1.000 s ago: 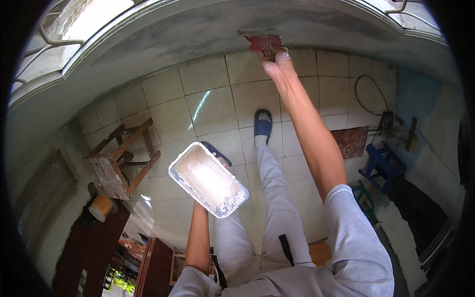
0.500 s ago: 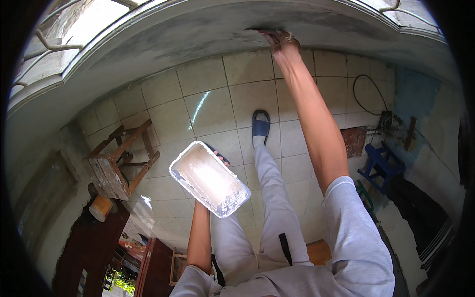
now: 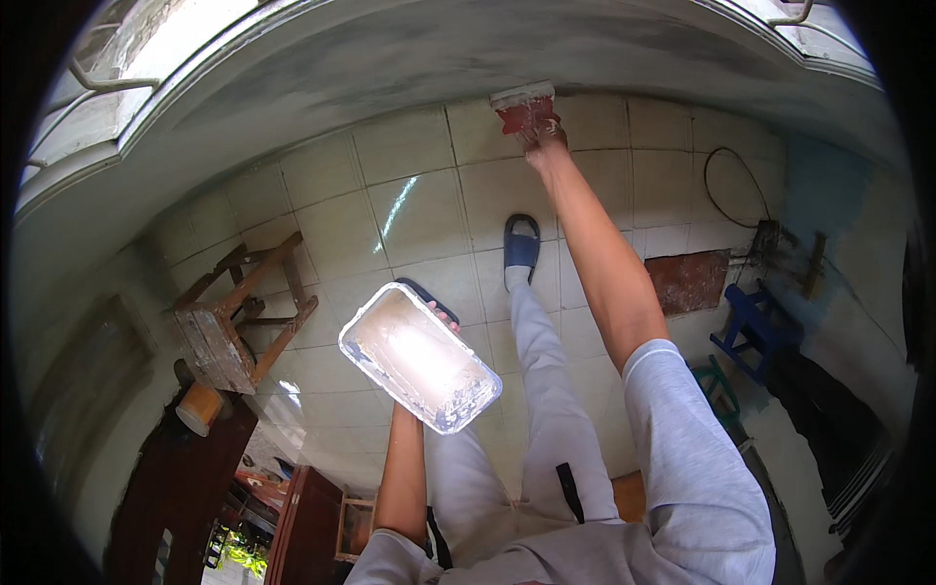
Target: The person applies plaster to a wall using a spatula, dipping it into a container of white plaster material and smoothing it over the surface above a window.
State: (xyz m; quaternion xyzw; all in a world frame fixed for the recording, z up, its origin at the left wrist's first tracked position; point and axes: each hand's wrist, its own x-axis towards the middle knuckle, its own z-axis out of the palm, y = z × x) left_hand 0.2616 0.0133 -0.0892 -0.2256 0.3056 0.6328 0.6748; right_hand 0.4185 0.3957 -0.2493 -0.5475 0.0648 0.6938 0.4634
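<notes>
My left hand point(image 3: 444, 313) holds a shallow rectangular tray point(image 3: 421, 359) from beneath, its fingers curled at the tray's far right side. White paste smears the tray's rim and inside. At the foot of the grey wall point(image 3: 409, 68), my right hand point(image 3: 546, 139) is closed round a wide putty knife point(image 3: 527, 109) with a red body and a whitish blade edge. The blade points toward the wall; whether it touches cannot be made out. Darker patches mark the wall's surface above it.
A worn wooden stool point(image 3: 219, 341) stands at left, near an orange-brown bucket point(image 3: 199, 409). Blue point(image 3: 756, 330) and green point(image 3: 717, 388) plastic stools are at right, beside a reddish board point(image 3: 687, 281). A black cable loop point(image 3: 710, 185) lies on the tiled floor point(image 3: 419, 229).
My right hand has drawn back from the wall, down and slightly left, and the putty knife has turned so its red face shows. The tray has shifted slightly right.
</notes>
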